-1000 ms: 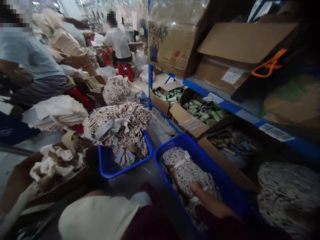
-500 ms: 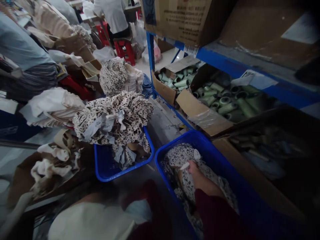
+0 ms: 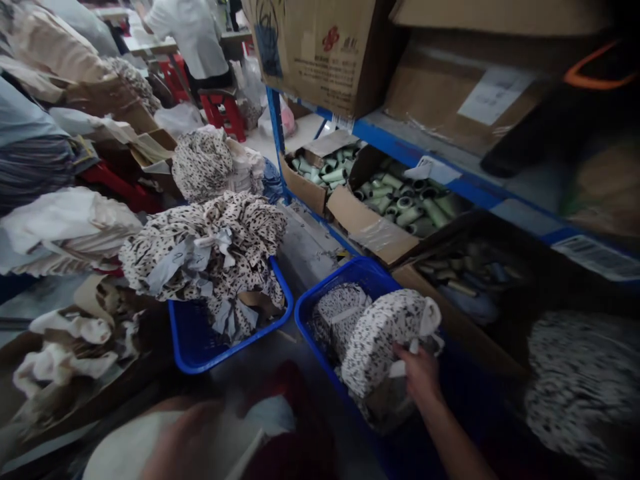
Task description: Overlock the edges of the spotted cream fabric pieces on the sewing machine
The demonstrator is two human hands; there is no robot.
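Observation:
My right hand [image 3: 421, 377] is closed on a tied bundle of white fabric with black spots [image 3: 383, 337], held up above the right blue bin [image 3: 345, 275]. More spotted bundles [image 3: 335, 310] lie inside that bin. My left hand [image 3: 180, 445] sits at the bottom edge, smeared by motion, over a pale cloth [image 3: 115, 453] on my lap; its fingers cannot be made out.
A second blue bin [image 3: 193, 350] to the left overflows with spotted fabric [image 3: 210, 243]. Blue shelving [image 3: 400, 143] on the right holds cardboard boxes of green tubes [image 3: 395, 197]. Cloth piles and a scrap box [image 3: 65, 340] crowd the left. A person in white sits far back [image 3: 187, 33].
My right hand has lifted a spotted bundle up out of the right bin, where it was reaching among the fabric before. The view has shifted slightly to the right.

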